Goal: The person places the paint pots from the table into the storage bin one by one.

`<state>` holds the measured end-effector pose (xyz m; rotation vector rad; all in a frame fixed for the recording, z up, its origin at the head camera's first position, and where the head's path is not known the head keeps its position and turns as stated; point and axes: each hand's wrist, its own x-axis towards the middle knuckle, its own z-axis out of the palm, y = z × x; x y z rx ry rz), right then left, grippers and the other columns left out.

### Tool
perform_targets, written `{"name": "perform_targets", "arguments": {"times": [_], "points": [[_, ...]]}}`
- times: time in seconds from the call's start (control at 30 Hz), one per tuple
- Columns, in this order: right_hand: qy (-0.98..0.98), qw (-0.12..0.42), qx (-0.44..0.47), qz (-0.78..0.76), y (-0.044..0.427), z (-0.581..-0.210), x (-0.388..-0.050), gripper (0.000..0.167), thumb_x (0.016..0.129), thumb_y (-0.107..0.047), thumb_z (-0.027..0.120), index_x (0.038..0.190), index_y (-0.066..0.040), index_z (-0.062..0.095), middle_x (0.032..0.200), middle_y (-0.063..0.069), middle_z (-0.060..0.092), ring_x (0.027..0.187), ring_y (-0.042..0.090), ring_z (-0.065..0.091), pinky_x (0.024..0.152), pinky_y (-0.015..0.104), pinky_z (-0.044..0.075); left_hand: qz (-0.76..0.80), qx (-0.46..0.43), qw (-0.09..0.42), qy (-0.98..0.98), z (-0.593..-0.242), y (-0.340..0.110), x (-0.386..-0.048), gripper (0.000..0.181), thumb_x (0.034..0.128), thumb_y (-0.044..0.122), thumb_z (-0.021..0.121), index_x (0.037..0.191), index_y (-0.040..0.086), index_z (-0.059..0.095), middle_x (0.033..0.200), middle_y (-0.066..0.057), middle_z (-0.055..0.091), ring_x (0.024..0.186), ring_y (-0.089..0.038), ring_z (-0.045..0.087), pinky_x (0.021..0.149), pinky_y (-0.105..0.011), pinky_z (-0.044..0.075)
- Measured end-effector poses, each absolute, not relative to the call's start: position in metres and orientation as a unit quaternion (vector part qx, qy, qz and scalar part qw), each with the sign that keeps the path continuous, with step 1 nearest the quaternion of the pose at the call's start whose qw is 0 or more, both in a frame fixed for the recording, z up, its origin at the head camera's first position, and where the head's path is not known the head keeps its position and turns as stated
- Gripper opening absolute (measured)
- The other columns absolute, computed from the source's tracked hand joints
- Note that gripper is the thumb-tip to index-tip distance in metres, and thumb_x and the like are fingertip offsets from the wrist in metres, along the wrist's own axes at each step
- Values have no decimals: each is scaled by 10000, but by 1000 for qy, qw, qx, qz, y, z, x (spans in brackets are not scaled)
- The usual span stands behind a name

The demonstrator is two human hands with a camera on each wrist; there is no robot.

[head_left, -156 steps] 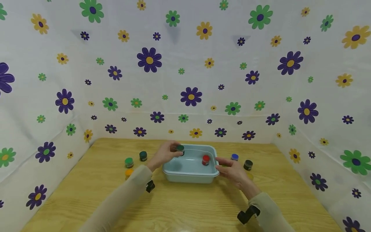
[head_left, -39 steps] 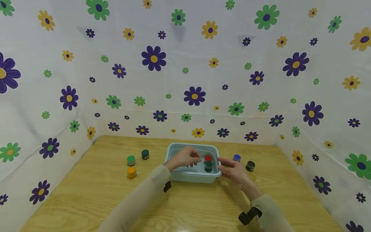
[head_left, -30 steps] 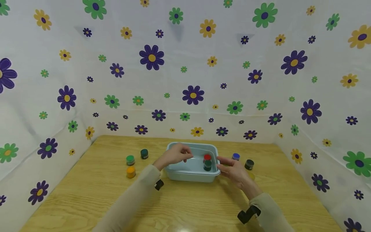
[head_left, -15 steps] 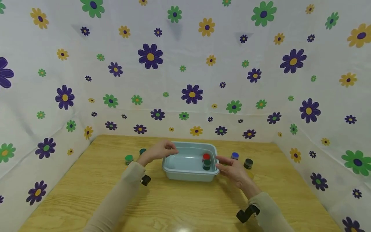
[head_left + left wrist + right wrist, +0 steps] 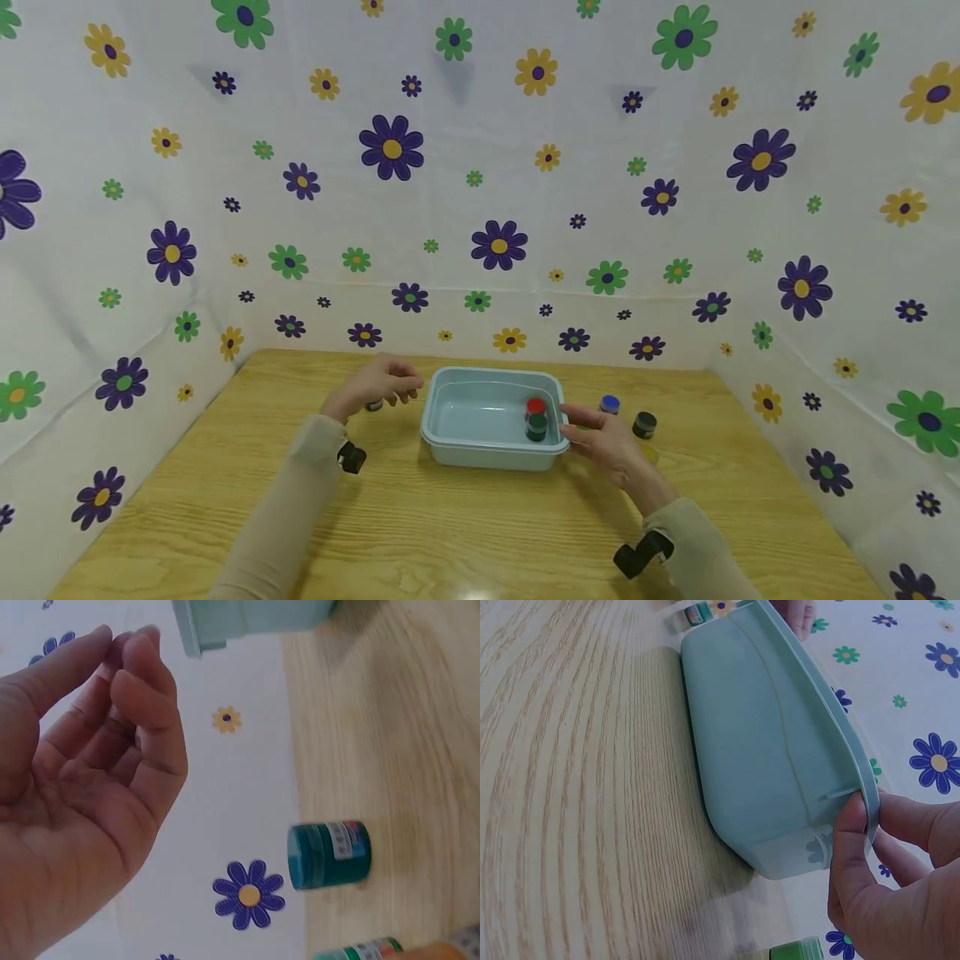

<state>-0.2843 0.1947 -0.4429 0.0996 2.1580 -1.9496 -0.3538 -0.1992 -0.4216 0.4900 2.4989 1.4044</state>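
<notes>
A pale blue plastic tub (image 5: 487,457) stands on the table. Inside, near its right end, a red-lidded paint jar (image 5: 536,406) sits beside a dark green paint jar (image 5: 536,430). My right hand (image 5: 606,447) pinches the tub's right rim between thumb and fingers, plain in the right wrist view. Left of the tub, my left hand (image 5: 377,385) hovers with loosely curled fingers and nothing in them. A teal paint jar (image 5: 334,855) is nearest to it, mostly hidden in the head view. A green jar (image 5: 364,950) and an orange jar (image 5: 435,951) show partly in the left wrist view.
Right of the tub stand a blue-lidded jar (image 5: 610,404), a black jar (image 5: 644,425) and a yellow jar (image 5: 649,452) partly behind my right hand. A flower-printed white sheet (image 5: 450,208) hangs around the wooden table (image 5: 465,533) at the back and sides.
Five seconds ago my left hand held the dark green jar over the tub. It has let go of it beside the red one and moved left, out of the tub. My right hand stays put.
</notes>
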Motion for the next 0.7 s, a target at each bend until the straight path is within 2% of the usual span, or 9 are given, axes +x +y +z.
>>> {"name": "perform_targets", "arguments": {"times": [0.2, 0.47, 0.6, 0.7], "points": [[735, 114, 34, -668, 195, -443, -285, 473, 919, -95, 679, 1373, -44, 556, 1415, 179, 520, 1109, 219, 596, 932, 338, 568, 482, 140, 110, 858, -429, -217, -360, 222, 976, 235, 613, 991, 31, 701, 977, -192, 688, 850, -270, 644, 747, -437, 591], [735, 116, 28, -667, 196, -443, -285, 480, 924, -98, 674, 1381, -33, 543, 1420, 189, 515, 1071, 193, 607, 931, 336, 569, 448, 67, 60, 889, -437, -231, -360, 253, 977, 234, 606, 1103, 32, 693, 1080, -113, 673, 909, -220, 583, 762, -300, 537], [737, 117, 25, -665, 196, -444, -285, 475, 926, -92, 669, 1380, -31, 544, 1428, 189, 511, 1065, 186, 608, 930, 333, 569, 447, 41, 48, 892, -442, -235, -359, 269, 967, 193, 615, 1158, 10, 661, 1150, -143, 667, 954, -227, 600, 801, -330, 540], [736, 117, 28, -666, 196, -444, -285, 469, 927, -77, 663, 1379, -33, 547, 1426, 186, 514, 1074, 193, 602, 927, 330, 570, 449, 27, 48, 892, -444, -236, -357, 300, 956, 167, 624, 1203, -3, 638, 1196, -168, 646, 1022, -262, 601, 885, -392, 543]]}}
